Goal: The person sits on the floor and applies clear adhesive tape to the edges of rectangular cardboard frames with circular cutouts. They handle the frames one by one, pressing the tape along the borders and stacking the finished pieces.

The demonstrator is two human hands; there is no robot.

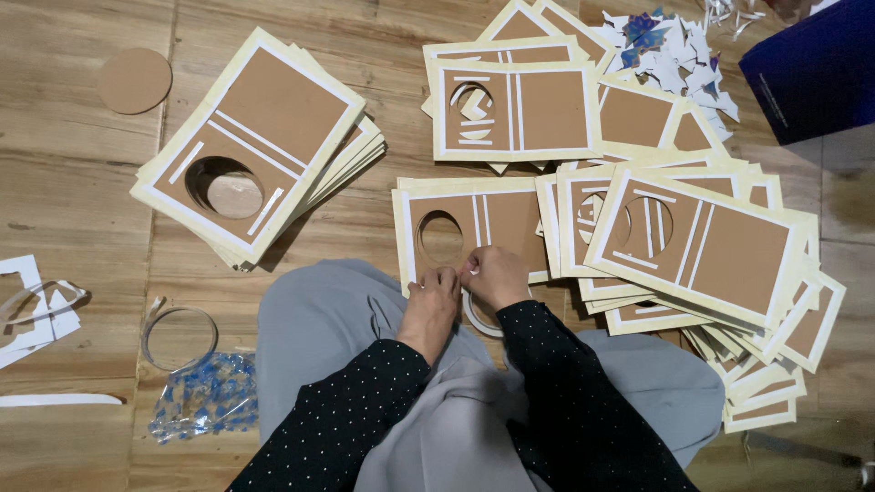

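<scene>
Tape roll [480, 319] sits on the lap under both hands; left hand [430, 305] and right hand [495, 275] pinch together at its edge. Brown card with round cutout [456, 232] just beyond, touching fingers. Card stacks [260, 137] farther out on wood floor [73, 182].

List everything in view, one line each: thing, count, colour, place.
Card stack: one pile, brown with cream borders, round hole, upper left.
Card piles: many, brown and cream, fanned at right.
Single card: one, brown, round hole, under the hands.
Cardboard disc: one, brown, top left.
Paper butterflies: a heap, white and blue, top right.
Blue box: one, top right corner.
Tape roll: one, clear, lower left.
Plastic bag: one, blue pieces, lower left.
White scraps: several, left edge.
Left hand: on the card's lower edge.
Right hand: fingertips pinched beside it.
</scene>
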